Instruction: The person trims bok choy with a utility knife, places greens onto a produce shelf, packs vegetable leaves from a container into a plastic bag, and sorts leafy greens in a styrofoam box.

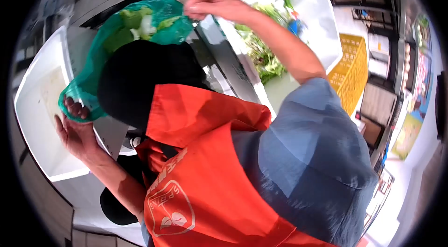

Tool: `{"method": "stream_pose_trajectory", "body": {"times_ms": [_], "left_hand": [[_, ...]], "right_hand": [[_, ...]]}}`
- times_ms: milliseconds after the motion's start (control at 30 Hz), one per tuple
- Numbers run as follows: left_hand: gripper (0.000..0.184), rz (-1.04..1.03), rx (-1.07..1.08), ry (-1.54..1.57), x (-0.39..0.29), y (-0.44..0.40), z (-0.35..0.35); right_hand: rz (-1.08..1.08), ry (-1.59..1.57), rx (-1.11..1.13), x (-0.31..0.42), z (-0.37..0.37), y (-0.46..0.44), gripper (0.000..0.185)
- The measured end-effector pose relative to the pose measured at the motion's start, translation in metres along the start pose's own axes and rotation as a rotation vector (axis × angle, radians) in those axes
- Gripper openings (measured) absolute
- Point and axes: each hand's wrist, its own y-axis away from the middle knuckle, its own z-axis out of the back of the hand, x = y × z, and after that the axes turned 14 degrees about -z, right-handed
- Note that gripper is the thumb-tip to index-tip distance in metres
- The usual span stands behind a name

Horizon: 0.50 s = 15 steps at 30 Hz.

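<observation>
A green plastic bag (95, 60) with leafy greens (137, 20) inside stretches between my two hands. At its lower left end my left hand (79, 132) grips the plastic, with its fingertips seen through the film and the thumb outside. My right hand (212, 4) is closed at the bag's upper right edge, its fingers pinched on the plastic. Below my right forearm, a white bin (319, 18) holds leafy stems and trimmings (261, 55), with a small blue item (294, 26) among them.
An empty-looking white bin (39, 144) stands at the left, beneath my left hand. A yellow crate (350, 69) is beside the right bin. Shelves with goods (387, 60) line the far right. My red apron (205, 153) fills the lower middle.
</observation>
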Motion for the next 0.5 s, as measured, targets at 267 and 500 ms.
{"method": "stream_pose_trajectory", "body": {"times_ms": [267, 500], "left_hand": [[0.046, 0.068, -0.029, -0.088, 0.014, -0.025, 0.037], [0.043, 0.104, -0.082, -0.204, 0.029, -0.021, 0.009]], "right_hand": [[-0.633, -0.474, -0.323, -0.157, 0.059, 0.187, 0.015], [-1.119, 0.274, -0.158, -0.281, -0.004, 0.166, 0.036]]}}
